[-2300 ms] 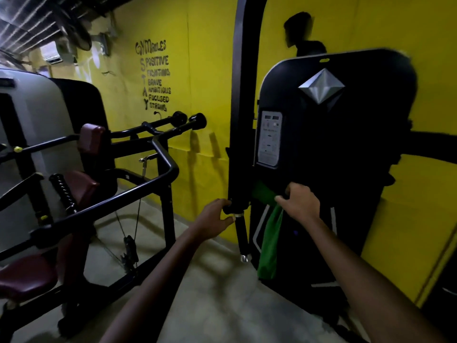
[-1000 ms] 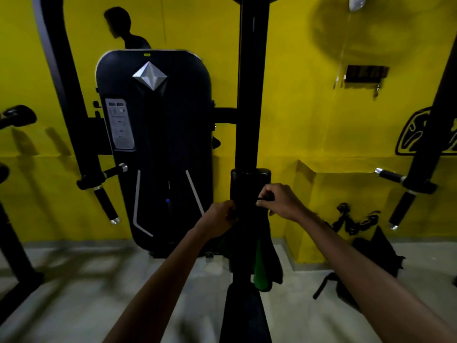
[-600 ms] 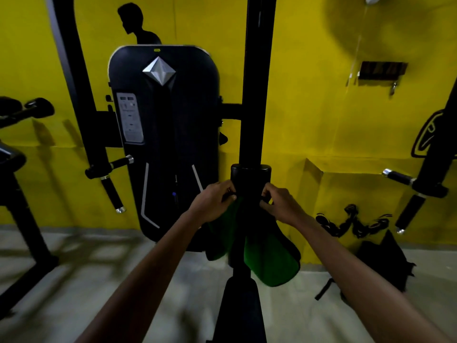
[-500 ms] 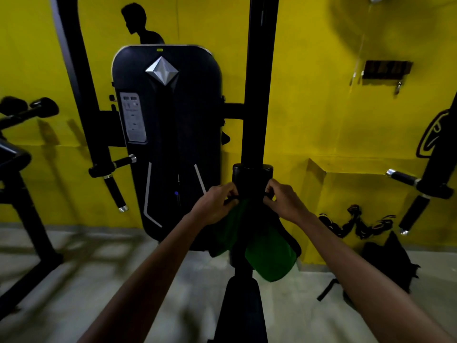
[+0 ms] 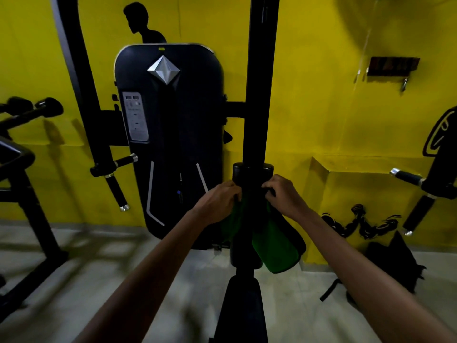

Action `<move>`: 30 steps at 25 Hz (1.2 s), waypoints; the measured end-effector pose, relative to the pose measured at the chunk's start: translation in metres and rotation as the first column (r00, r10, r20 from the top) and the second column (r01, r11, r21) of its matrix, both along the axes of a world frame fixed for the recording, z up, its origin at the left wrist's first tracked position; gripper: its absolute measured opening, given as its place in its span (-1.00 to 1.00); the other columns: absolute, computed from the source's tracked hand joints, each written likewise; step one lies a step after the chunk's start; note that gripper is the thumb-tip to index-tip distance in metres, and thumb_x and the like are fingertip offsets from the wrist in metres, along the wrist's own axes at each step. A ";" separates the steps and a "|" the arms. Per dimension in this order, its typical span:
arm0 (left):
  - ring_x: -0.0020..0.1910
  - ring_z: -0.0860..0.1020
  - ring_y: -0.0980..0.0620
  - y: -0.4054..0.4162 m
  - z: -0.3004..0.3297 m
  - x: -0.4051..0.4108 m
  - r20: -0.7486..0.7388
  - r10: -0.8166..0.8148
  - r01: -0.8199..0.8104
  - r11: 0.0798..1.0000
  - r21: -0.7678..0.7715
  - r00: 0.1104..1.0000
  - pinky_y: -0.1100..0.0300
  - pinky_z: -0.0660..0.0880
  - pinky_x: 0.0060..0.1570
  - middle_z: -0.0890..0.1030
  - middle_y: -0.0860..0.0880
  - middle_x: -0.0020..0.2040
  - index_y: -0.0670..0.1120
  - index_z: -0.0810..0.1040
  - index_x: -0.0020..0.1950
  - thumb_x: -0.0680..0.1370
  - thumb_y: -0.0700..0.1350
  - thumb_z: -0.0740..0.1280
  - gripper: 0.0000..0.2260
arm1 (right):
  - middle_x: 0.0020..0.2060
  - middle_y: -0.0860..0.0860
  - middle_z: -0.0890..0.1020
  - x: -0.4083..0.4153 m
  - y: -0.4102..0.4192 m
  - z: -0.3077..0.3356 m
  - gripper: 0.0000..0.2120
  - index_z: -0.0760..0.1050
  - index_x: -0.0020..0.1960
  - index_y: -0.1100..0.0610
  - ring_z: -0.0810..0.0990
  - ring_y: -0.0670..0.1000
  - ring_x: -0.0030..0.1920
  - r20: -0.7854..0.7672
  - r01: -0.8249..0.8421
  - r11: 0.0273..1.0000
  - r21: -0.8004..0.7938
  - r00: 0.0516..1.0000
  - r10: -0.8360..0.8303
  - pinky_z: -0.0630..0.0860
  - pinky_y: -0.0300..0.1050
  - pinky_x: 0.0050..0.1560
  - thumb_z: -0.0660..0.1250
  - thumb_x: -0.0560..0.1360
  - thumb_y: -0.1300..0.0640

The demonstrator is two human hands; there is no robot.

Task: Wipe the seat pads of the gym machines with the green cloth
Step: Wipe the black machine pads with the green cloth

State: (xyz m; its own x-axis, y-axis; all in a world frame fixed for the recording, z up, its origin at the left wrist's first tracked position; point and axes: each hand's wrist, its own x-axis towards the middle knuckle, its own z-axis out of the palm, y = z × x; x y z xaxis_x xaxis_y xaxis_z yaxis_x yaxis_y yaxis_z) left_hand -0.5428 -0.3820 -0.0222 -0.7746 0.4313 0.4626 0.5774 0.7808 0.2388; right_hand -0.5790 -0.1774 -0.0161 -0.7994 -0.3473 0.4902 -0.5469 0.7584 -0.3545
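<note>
The person is standing close against a black upright post (image 5: 257, 95), both arms reaching forward. The left hand (image 5: 218, 201) and the right hand (image 5: 284, 195) are each pinching an upper edge of the green cloth (image 5: 277, 246), 1 hand on each side of the post, so the cloth is hanging draped around the dark pad (image 5: 252, 175) mounted there. It looks like the wiping step on this pad is just being set up. Next, I'd guess, both hands need to be drawing the cloth taut and sliding it across the padding. The seat (image 5: 243, 305) below is waiting untouched.
</note>
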 end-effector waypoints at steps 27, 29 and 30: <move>0.06 0.48 0.04 -0.014 0.022 -0.019 0.558 0.012 -0.101 0.987 0.129 0.830 0.26 0.49 -0.05 0.47 -0.07 0.13 -0.12 0.33 0.29 0.47 -0.20 0.43 -0.55 | -0.17 0.04 0.54 -0.029 0.005 0.031 -0.85 0.44 -0.15 0.08 0.54 0.02 -0.17 0.406 -0.117 0.990 -0.075 0.904 0.137 0.46 -0.10 -0.25 0.42 0.43 0.19; -0.01 0.55 0.07 -0.014 0.026 -0.014 0.648 -0.078 -0.081 0.974 0.212 0.758 0.29 0.53 -0.03 0.53 -0.09 0.12 -0.17 0.41 0.29 0.50 -0.24 0.39 -0.62 | -0.12 0.06 0.55 -0.027 0.003 0.030 -0.78 0.43 0.05 0.08 0.56 0.01 -0.18 0.450 -0.121 0.923 -0.364 0.845 0.288 0.48 -0.22 -0.32 0.38 0.47 0.26; -0.03 0.57 0.07 -0.014 0.028 -0.011 0.684 -0.142 -0.096 0.950 0.297 0.715 0.28 0.54 -0.02 0.56 -0.09 0.09 -0.18 0.44 0.26 0.50 -0.26 0.37 -0.66 | -0.05 0.10 0.57 -0.027 0.003 0.030 -0.68 0.41 0.16 0.06 0.59 0.06 -0.11 0.461 -0.110 0.867 -0.487 0.811 0.361 0.53 -0.18 -0.25 0.37 0.47 0.29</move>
State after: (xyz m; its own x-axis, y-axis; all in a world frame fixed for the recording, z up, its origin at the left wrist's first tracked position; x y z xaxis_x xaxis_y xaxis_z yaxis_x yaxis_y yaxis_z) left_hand -0.5535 -0.3959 0.0055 -0.9156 0.3911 -0.0938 0.1731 0.5938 0.7857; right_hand -0.6055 -0.1747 0.0137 -0.8919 -0.4212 0.1646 -0.3227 0.3377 -0.8842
